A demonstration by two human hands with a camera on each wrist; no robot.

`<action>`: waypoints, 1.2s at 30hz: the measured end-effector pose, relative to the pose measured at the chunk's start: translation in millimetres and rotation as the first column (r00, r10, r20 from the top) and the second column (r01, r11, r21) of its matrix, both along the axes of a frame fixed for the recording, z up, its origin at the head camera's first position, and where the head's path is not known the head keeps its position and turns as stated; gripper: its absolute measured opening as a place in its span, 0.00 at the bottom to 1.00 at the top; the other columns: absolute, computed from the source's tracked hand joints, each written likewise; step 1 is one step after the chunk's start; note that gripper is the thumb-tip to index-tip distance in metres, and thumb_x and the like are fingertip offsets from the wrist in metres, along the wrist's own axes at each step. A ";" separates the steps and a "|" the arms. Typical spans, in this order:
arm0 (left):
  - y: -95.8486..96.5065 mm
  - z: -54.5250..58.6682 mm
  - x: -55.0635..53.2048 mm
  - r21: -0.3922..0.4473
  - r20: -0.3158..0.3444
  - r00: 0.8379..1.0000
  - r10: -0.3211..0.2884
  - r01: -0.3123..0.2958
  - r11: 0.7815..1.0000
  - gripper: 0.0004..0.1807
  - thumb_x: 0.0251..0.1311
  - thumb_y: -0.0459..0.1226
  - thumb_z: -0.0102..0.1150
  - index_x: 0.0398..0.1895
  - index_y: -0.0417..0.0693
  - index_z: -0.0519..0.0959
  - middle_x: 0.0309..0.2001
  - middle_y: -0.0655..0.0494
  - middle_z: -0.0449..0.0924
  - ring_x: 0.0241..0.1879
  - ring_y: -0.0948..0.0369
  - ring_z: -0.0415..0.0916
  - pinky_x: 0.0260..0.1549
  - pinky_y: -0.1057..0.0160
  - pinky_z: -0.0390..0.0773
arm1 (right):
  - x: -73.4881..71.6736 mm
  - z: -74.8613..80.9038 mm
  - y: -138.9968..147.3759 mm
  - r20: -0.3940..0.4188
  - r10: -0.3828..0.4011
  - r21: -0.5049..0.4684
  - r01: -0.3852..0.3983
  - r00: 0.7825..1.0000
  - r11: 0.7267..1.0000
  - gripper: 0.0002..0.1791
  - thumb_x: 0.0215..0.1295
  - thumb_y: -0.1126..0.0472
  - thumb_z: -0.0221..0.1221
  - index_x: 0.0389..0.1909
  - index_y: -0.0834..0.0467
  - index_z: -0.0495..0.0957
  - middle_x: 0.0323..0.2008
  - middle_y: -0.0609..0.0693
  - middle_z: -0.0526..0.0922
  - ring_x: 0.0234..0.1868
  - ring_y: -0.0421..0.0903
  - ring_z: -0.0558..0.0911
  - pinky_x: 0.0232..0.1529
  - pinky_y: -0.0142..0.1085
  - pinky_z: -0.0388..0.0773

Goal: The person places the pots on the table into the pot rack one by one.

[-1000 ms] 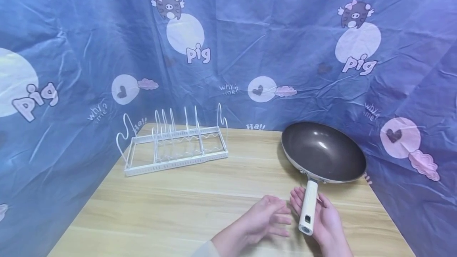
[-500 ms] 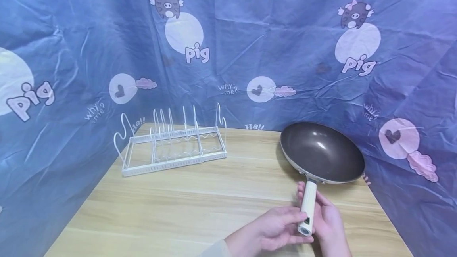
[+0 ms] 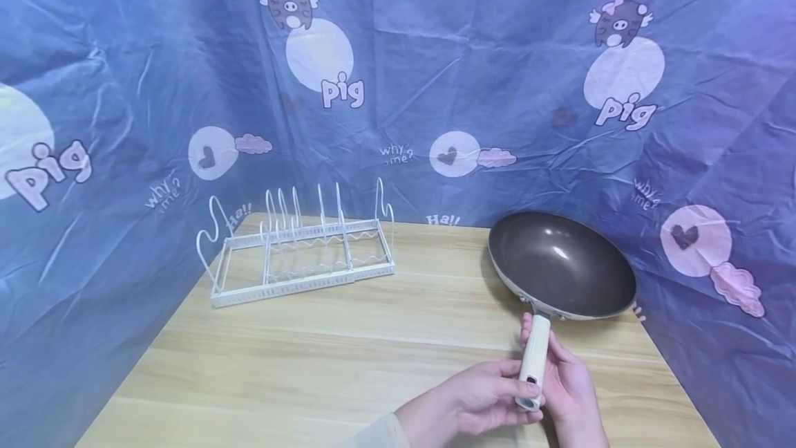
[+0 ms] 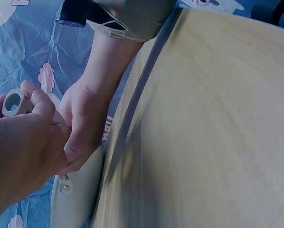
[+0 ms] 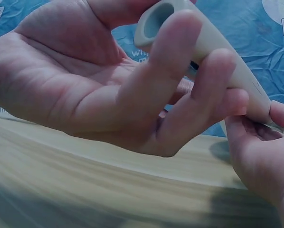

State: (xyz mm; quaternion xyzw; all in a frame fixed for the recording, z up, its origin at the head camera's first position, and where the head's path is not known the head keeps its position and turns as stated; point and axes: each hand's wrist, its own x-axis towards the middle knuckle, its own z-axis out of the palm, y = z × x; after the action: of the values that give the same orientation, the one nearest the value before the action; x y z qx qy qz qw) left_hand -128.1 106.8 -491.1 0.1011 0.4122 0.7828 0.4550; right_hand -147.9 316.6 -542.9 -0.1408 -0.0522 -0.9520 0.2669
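Cream in colour, the handle (image 3: pixel 537 348) of the pan (image 3: pixel 562 265) sits in both my hands. My left hand (image 3: pixel 479 396) grasps its near end, thumb across the top and the other fingers curled underneath; my right hand (image 3: pixel 572 382) holds it from below, closer to the pan, fingers on one side and thumb on the other. The pan is at the right of the tabletop (image 3: pixel 261 358), near the blue cloth (image 3: pixel 528 40), its dark inside tilted up; I can't tell whether its base touches down. Well apart, at the left, stands a white wire rack (image 3: pixel 305 287).
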 end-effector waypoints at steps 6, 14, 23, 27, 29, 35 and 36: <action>-8.2 2.6 -4.6 -0.013 -0.018 0.999 -0.034 0.034 0.999 0.25 0.76 0.27 0.53 0.74 0.41 0.75 0.41 0.59 0.83 0.42 0.66 0.82 0.46 0.71 0.87 | -2.2 1.3 -3.3 -0.021 0.004 -0.001 -0.004 1.000 1.000 0.33 0.90 0.52 0.27 0.77 0.71 0.64 0.75 0.62 0.75 0.76 0.56 0.76 0.86 0.38 0.63; -31.7 6.9 -5.2 -0.003 -0.118 0.986 -0.116 0.116 0.993 0.25 0.77 0.27 0.51 0.75 0.35 0.71 0.42 0.61 0.84 0.44 0.67 0.82 0.51 0.69 0.86 | 0.0 -3.1 -18.1 -0.129 -0.056 0.018 0.058 0.990 0.998 0.35 0.89 0.53 0.22 0.78 0.71 0.63 0.76 0.64 0.74 0.78 0.57 0.74 0.88 0.40 0.60; -55.2 14.3 -3.7 -0.039 -0.216 0.947 -0.236 0.233 0.972 0.30 0.74 0.27 0.55 0.79 0.40 0.69 0.51 0.61 0.82 0.46 0.66 0.84 0.61 0.61 0.87 | 3.6 -0.5 -30.5 -0.275 -0.073 0.031 0.085 0.959 0.996 0.34 0.89 0.54 0.22 0.80 0.67 0.61 0.77 0.62 0.71 0.79 0.55 0.73 0.88 0.39 0.59; -62.6 18.0 -3.0 -0.088 -0.238 0.932 -0.274 0.260 0.962 0.32 0.72 0.27 0.57 0.79 0.42 0.69 0.59 0.57 0.80 0.50 0.65 0.83 0.66 0.57 0.85 | 3.9 -0.7 -33.8 -0.336 -0.061 0.060 0.085 0.940 0.995 0.35 0.89 0.53 0.19 0.81 0.66 0.62 0.77 0.62 0.72 0.79 0.54 0.74 0.87 0.40 0.61; -66.1 19.4 -1.7 -0.113 -0.246 0.928 -0.279 0.259 0.959 0.31 0.71 0.26 0.57 0.77 0.42 0.70 0.59 0.56 0.80 0.51 0.65 0.83 0.67 0.57 0.85 | 5.0 -0.4 -35.8 -0.357 -0.064 0.084 0.100 0.932 0.991 0.35 0.89 0.54 0.19 0.81 0.65 0.62 0.76 0.62 0.74 0.78 0.53 0.75 0.87 0.40 0.63; -74.5 21.1 0.7 -0.184 -0.302 0.912 -0.277 0.229 0.956 0.26 0.68 0.22 0.57 0.69 0.42 0.74 0.53 0.60 0.81 0.49 0.66 0.83 0.61 0.64 0.87 | 8.2 6.5 -38.7 -0.363 -0.113 0.196 0.194 0.925 0.961 0.33 0.89 0.60 0.21 0.80 0.65 0.65 0.72 0.62 0.78 0.75 0.53 0.79 0.84 0.42 0.69; -75.7 21.3 1.2 -0.204 -0.315 0.908 -0.274 0.217 0.954 0.26 0.68 0.22 0.57 0.68 0.42 0.75 0.51 0.60 0.81 0.48 0.66 0.83 0.59 0.65 0.87 | 8.5 7.7 -38.6 -0.365 -0.119 0.218 0.209 0.923 0.953 0.33 0.89 0.61 0.21 0.80 0.64 0.66 0.72 0.61 0.79 0.74 0.53 0.79 0.84 0.43 0.69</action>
State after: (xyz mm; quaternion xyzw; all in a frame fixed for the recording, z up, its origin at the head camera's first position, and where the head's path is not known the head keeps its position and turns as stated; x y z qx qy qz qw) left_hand -126.9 31.1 -469.8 0.2481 0.5317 0.6530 0.4789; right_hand -139.5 278.1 -535.2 -0.2756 0.1295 -0.9300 0.2061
